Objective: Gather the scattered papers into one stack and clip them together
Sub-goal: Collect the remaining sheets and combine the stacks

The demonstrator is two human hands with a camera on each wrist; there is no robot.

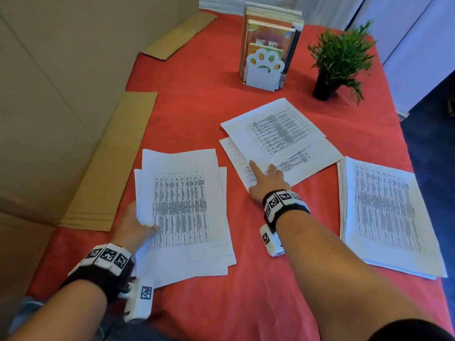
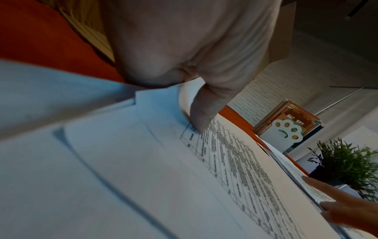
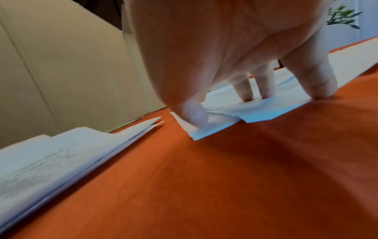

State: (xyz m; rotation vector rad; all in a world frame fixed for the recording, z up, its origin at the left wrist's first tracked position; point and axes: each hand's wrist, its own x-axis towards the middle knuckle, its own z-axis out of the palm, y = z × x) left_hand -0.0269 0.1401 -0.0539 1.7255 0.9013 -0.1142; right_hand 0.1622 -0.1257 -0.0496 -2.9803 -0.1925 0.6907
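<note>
Papers lie in three groups on the red cloth (image 1: pixel 202 112): a left pile (image 1: pixel 182 210) near the front, a middle pair of sheets (image 1: pixel 278 141) fanned askew, and a right stack (image 1: pixel 386 217) at the cloth's edge. The left hand (image 1: pixel 134 227) holds the left pile at its left edge, thumb on top; the left wrist view shows that thumb (image 2: pixel 201 113) pressing the printed table, while the other fingers are hidden under the sheets. The right hand (image 1: pixel 266 180) rests spread on the near corner of the middle pair; only the right wrist view shows its fingertips (image 3: pixel 321 90) planted on the sheet's edge and the thumb (image 3: pixel 194 113) pushing a corner, which buckles slightly.

Farther back stand a paw-shaped bookend (image 1: pixel 264 70) with books (image 1: pixel 270 28) and a potted plant (image 1: pixel 342 57). Cardboard (image 1: pixel 61 77) walls the left side.
</note>
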